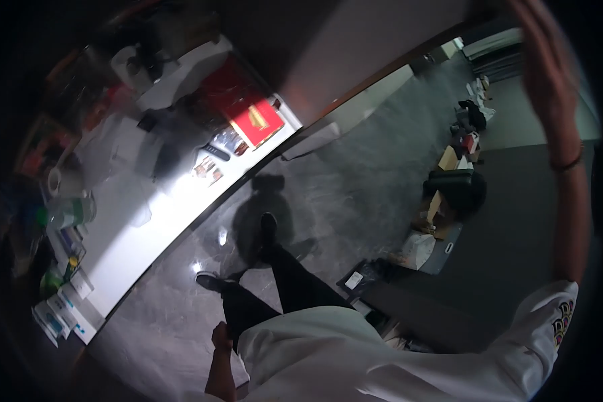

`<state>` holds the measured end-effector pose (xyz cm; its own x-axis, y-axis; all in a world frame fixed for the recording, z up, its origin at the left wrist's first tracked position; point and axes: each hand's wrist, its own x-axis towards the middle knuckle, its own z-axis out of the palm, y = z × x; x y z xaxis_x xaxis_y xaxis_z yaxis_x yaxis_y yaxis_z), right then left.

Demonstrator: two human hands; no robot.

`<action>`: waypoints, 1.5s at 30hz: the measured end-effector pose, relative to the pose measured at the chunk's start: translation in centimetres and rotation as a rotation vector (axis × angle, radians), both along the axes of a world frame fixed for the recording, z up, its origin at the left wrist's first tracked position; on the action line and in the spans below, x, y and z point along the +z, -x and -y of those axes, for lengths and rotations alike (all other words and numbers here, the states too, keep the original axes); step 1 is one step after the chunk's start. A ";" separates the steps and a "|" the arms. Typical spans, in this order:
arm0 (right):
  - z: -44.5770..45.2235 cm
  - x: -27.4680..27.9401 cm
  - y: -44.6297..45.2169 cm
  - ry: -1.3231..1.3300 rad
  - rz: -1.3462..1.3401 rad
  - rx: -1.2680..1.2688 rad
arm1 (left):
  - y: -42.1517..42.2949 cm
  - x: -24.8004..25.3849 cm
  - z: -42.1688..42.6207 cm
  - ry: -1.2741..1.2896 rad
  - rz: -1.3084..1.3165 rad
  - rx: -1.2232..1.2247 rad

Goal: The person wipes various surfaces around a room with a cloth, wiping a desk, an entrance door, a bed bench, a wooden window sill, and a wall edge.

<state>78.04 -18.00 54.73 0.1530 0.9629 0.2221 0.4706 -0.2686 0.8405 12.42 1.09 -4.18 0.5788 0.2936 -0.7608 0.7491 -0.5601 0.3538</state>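
My right arm is raised at the right edge, and my right hand (548,74) is high beside the view. Its fingers are stretched out, the tips cut off at the top; I see nothing held in it. A dark band (568,163) circles that wrist. Low down by my thigh hangs my left hand (222,337), small and dim, its fingers curled in and nothing showing in them. It is nearest to my dark trousers (248,311) and white shirt (301,338), apart from the table.
Along the left runs a brightly lit white table (124,258) with a red box (253,126), a green-capped bottle (74,212) and small white boxes (70,311). Opened cardboard boxes (435,213), a dark round-edged seat (452,187) and bags line the right side. Grey floor (342,221) lies between.
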 end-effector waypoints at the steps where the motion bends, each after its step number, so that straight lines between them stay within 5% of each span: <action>1: 2.3 1.4 -1.5 -0.080 -0.031 -0.015 | 0.1 0.2 -0.4 -0.009 -0.014 0.016; 6: 18.0 5.5 -8.2 -0.496 -0.036 -0.160 | 2.1 -0.2 0.5 -0.057 0.114 0.124; 8: 0.6 -6.4 4.0 -1.257 -0.171 -0.054 | 2.7 0.8 0.9 -0.058 0.076 0.188; 9: -0.9 -11.3 5.9 -1.330 -0.402 0.101 | 2.7 1.6 1.4 -0.054 0.047 0.233; 10: -1.3 -16.3 8.1 -1.285 -0.647 0.058 | 2.5 1.8 1.3 -0.064 0.039 0.254; 11: 0.8 -21.3 9.8 -0.972 -0.648 -0.241 | 2.4 2.3 1.7 -0.074 -0.075 0.296; 14: -2.9 -33.3 18.0 -0.780 -1.314 -0.194 | 4.1 3.0 2.3 -0.077 -0.192 0.362; 16: -5.4 -37.0 20.4 -0.483 -1.347 -0.118 | 5.1 3.0 2.6 -0.065 -0.180 0.382; 20: -11.7 -41.2 20.5 -0.911 -1.313 -0.082 | 6.2 3.8 2.2 -0.069 -0.184 0.355; 36: -21.5 -47.9 25.4 -1.282 -1.337 -0.088 | 7.5 5.1 1.2 -0.071 -0.340 0.421; 39: -22.1 -48.1 25.4 -1.589 -1.195 -0.283 | 8.3 5.5 0.5 -0.094 -0.289 0.444; 45: -23.0 -48.8 27.1 -1.665 -1.314 -0.261 | 13.8 2.1 -0.8 -0.085 -0.225 0.490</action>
<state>50.95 5.01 5.89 0.9515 -0.0319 0.3061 0.2743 -0.3631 -0.8905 -1.41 1.86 -2.05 0.1845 0.5545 -0.8115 0.9816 -0.1458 0.1236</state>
